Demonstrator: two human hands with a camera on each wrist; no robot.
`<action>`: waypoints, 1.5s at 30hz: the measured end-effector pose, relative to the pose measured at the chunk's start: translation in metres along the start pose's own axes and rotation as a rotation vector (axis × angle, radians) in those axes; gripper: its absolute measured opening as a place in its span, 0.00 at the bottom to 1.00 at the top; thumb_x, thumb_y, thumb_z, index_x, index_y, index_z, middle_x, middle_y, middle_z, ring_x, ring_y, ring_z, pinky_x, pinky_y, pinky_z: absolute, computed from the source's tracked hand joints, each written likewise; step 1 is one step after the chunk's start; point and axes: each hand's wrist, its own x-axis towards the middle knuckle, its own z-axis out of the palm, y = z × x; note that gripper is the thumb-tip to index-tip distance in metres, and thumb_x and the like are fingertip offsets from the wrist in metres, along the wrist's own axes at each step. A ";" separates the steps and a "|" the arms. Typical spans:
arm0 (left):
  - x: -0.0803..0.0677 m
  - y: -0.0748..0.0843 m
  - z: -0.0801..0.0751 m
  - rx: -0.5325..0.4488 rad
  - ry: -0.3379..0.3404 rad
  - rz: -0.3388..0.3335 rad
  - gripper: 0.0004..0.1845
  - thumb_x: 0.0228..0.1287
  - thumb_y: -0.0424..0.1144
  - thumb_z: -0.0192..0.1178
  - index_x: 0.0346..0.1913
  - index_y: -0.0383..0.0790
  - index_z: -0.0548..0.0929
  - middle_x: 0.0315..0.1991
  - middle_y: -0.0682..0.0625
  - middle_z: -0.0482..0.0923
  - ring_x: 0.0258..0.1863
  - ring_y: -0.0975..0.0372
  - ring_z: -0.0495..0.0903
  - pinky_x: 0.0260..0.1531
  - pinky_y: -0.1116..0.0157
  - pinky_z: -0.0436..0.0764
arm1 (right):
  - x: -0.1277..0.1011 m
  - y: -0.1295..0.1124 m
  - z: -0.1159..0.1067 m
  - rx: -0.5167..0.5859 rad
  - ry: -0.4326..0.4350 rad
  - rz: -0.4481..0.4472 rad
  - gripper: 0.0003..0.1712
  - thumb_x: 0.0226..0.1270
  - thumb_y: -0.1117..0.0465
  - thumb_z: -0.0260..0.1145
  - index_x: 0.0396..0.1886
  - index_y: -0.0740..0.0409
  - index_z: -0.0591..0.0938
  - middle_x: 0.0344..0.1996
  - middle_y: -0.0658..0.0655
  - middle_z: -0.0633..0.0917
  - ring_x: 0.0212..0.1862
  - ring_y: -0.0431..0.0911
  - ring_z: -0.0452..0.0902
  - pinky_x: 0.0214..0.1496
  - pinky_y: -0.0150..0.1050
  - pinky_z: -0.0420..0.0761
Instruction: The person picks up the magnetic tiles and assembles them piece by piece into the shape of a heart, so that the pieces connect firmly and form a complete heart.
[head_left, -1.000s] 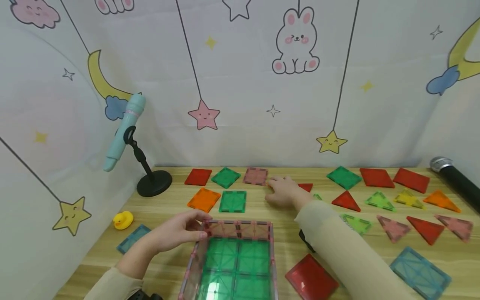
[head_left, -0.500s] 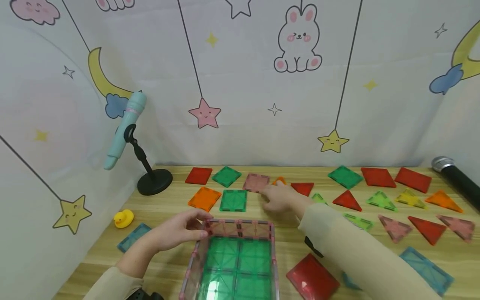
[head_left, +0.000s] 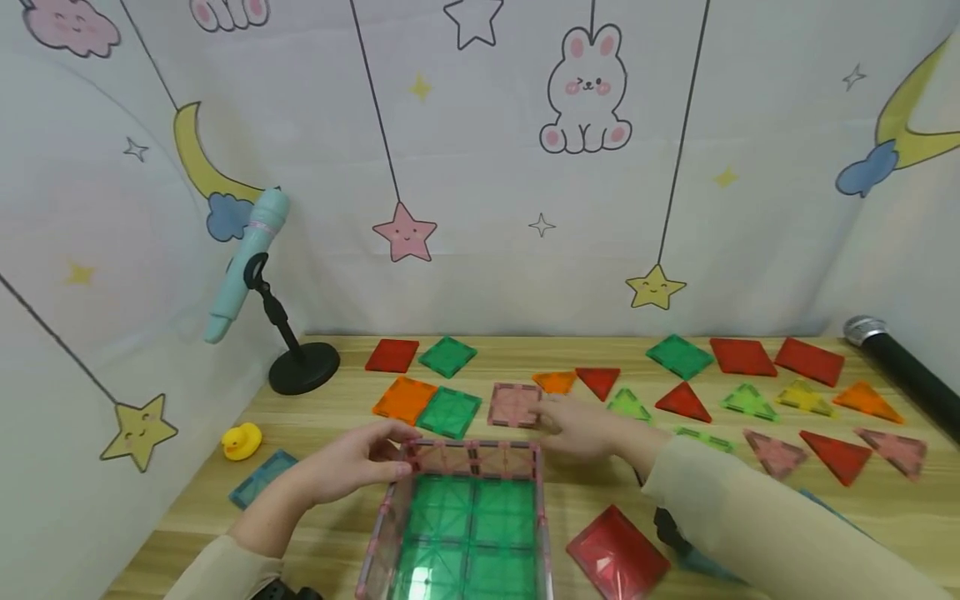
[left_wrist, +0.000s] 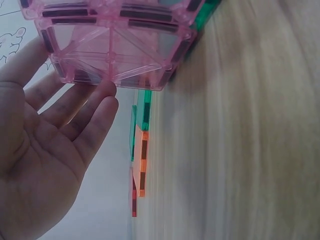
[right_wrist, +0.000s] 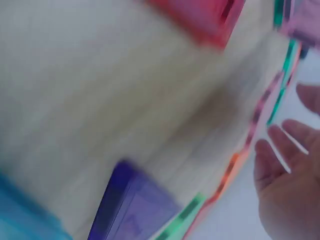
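Note:
A box of magnetic tiles [head_left: 543, 500], with pink walls and a green floor, stands at the table's front. My left hand [head_left: 352, 467] rests at its far left corner; in the left wrist view the fingers [left_wrist: 95, 117] lie fairly straight against the pink wall [left_wrist: 112, 55]. Beyond the box, my right hand [head_left: 581, 425] touches the right edge of a flat pink square tile [head_left: 512, 405] with its fingertips. The right wrist view is blurred, showing that hand's fingers [right_wrist: 282, 145] loosely bent. A green square tile [head_left: 450, 412] lies left of the pink one, against an orange tile [head_left: 403, 400].
Several triangle tiles, among them a red one [head_left: 682, 402], spread to the right. A red square tile [head_left: 618, 554] lies beside the box. A toy microphone on a stand [head_left: 303, 367], a rubber duck [head_left: 242, 442] and a blue tile [head_left: 262, 479] are at left, a black microphone [head_left: 911, 367] at right.
My right hand has drawn the pink square tile toward the box from the back row. The near green square tile has turned and shifted left against the orange one. My left hand stays put.

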 end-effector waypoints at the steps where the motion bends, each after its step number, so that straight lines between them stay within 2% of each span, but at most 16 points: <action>1: 0.000 0.000 0.000 0.003 0.002 0.001 0.20 0.67 0.43 0.57 0.59 0.39 0.72 0.54 0.45 0.73 0.48 0.55 0.74 0.45 0.61 0.76 | -0.001 0.003 -0.001 0.007 0.033 0.005 0.27 0.68 0.57 0.57 0.64 0.64 0.69 0.60 0.65 0.71 0.64 0.59 0.62 0.64 0.57 0.58; 4: 0.000 -0.001 0.000 0.011 0.007 -0.006 0.21 0.67 0.44 0.57 0.59 0.40 0.73 0.54 0.46 0.73 0.48 0.55 0.75 0.45 0.61 0.77 | -0.001 0.012 -0.006 -0.021 0.098 0.041 0.26 0.67 0.61 0.57 0.64 0.61 0.71 0.59 0.67 0.71 0.62 0.62 0.62 0.62 0.58 0.60; 9: 0.004 -0.003 0.000 -0.003 0.007 -0.007 0.22 0.68 0.45 0.56 0.60 0.38 0.72 0.55 0.45 0.72 0.50 0.53 0.73 0.47 0.60 0.76 | -0.002 0.019 -0.007 -0.120 0.081 0.085 0.25 0.66 0.58 0.58 0.64 0.53 0.73 0.59 0.65 0.70 0.58 0.62 0.63 0.56 0.57 0.65; 14: 0.017 -0.015 -0.007 0.038 0.102 -0.012 0.25 0.71 0.46 0.51 0.63 0.33 0.68 0.60 0.39 0.68 0.56 0.48 0.69 0.54 0.50 0.70 | -0.003 0.015 -0.008 -0.116 0.089 0.062 0.24 0.66 0.57 0.59 0.63 0.52 0.74 0.59 0.64 0.71 0.57 0.63 0.63 0.56 0.59 0.65; 18: 0.031 -0.029 -0.015 0.146 0.188 -0.038 0.26 0.71 0.45 0.50 0.66 0.34 0.67 0.62 0.37 0.67 0.59 0.44 0.66 0.57 0.43 0.64 | -0.003 0.012 -0.008 -0.075 0.048 0.056 0.25 0.68 0.56 0.58 0.64 0.53 0.73 0.60 0.65 0.70 0.60 0.65 0.61 0.60 0.62 0.60; 21: 0.043 -0.039 -0.016 0.263 0.216 -0.037 0.24 0.71 0.44 0.51 0.65 0.37 0.68 0.61 0.37 0.68 0.60 0.43 0.66 0.57 0.43 0.64 | -0.004 0.014 -0.007 -0.076 0.042 0.054 0.25 0.68 0.55 0.58 0.64 0.53 0.72 0.61 0.65 0.70 0.62 0.63 0.61 0.62 0.62 0.56; 24: 0.056 -0.046 -0.013 0.385 0.271 -0.055 0.25 0.69 0.46 0.53 0.64 0.39 0.71 0.58 0.37 0.70 0.57 0.42 0.68 0.55 0.43 0.65 | -0.006 0.019 -0.005 -0.078 0.069 0.057 0.26 0.68 0.54 0.58 0.65 0.52 0.72 0.60 0.65 0.71 0.61 0.62 0.62 0.62 0.60 0.59; 26: 0.062 -0.047 -0.012 0.485 0.316 -0.103 0.25 0.67 0.50 0.54 0.63 0.42 0.72 0.57 0.35 0.70 0.55 0.41 0.68 0.52 0.41 0.65 | -0.008 0.021 -0.004 -0.076 0.089 0.066 0.26 0.68 0.53 0.58 0.65 0.51 0.72 0.59 0.64 0.72 0.59 0.62 0.64 0.59 0.59 0.63; 29: 0.064 -0.048 -0.012 0.579 0.374 -0.248 0.29 0.63 0.57 0.56 0.63 0.45 0.73 0.56 0.34 0.68 0.53 0.40 0.67 0.47 0.40 0.63 | -0.010 0.023 -0.003 -0.070 0.116 0.069 0.26 0.67 0.53 0.59 0.64 0.50 0.73 0.57 0.63 0.73 0.55 0.60 0.65 0.55 0.57 0.66; 31: 0.063 -0.048 -0.013 0.604 0.398 -0.335 0.32 0.59 0.60 0.58 0.62 0.46 0.73 0.55 0.34 0.67 0.51 0.41 0.66 0.45 0.41 0.62 | -0.011 0.024 -0.002 -0.081 0.127 0.064 0.26 0.66 0.53 0.60 0.63 0.50 0.74 0.56 0.62 0.73 0.53 0.59 0.66 0.53 0.57 0.67; 33: 0.062 -0.048 -0.013 0.599 0.419 -0.395 0.38 0.53 0.65 0.59 0.63 0.46 0.72 0.53 0.35 0.66 0.49 0.42 0.64 0.44 0.42 0.61 | -0.011 0.024 -0.001 -0.095 0.127 0.064 0.26 0.66 0.52 0.60 0.63 0.49 0.74 0.56 0.61 0.72 0.54 0.59 0.65 0.53 0.57 0.67; 37: 0.062 -0.048 -0.011 0.603 0.434 -0.445 0.53 0.41 0.76 0.58 0.65 0.43 0.68 0.50 0.35 0.64 0.48 0.42 0.62 0.43 0.43 0.60 | -0.009 0.019 0.002 -0.130 0.060 0.048 0.28 0.65 0.49 0.60 0.65 0.47 0.73 0.62 0.58 0.69 0.59 0.63 0.60 0.57 0.61 0.63; 40: 0.062 -0.048 -0.010 0.620 0.432 -0.470 0.58 0.36 0.79 0.57 0.67 0.41 0.66 0.50 0.35 0.63 0.48 0.41 0.61 0.43 0.43 0.59 | -0.008 0.015 0.005 -0.182 0.019 -0.011 0.27 0.65 0.48 0.60 0.63 0.48 0.74 0.62 0.57 0.70 0.58 0.62 0.61 0.57 0.58 0.64; 42: 0.062 -0.048 -0.009 0.626 0.433 -0.478 0.58 0.37 0.79 0.56 0.67 0.41 0.66 0.50 0.35 0.63 0.48 0.42 0.61 0.42 0.43 0.59 | -0.009 0.014 0.007 -0.216 0.032 -0.053 0.22 0.65 0.49 0.61 0.57 0.48 0.78 0.58 0.58 0.73 0.54 0.58 0.64 0.54 0.54 0.66; 45: 0.058 -0.047 -0.009 0.618 0.444 -0.474 0.56 0.39 0.79 0.55 0.66 0.40 0.66 0.49 0.35 0.63 0.48 0.43 0.61 0.42 0.44 0.59 | -0.010 0.011 0.009 -0.234 0.065 -0.087 0.10 0.63 0.51 0.63 0.42 0.44 0.83 0.45 0.53 0.77 0.46 0.50 0.67 0.47 0.46 0.67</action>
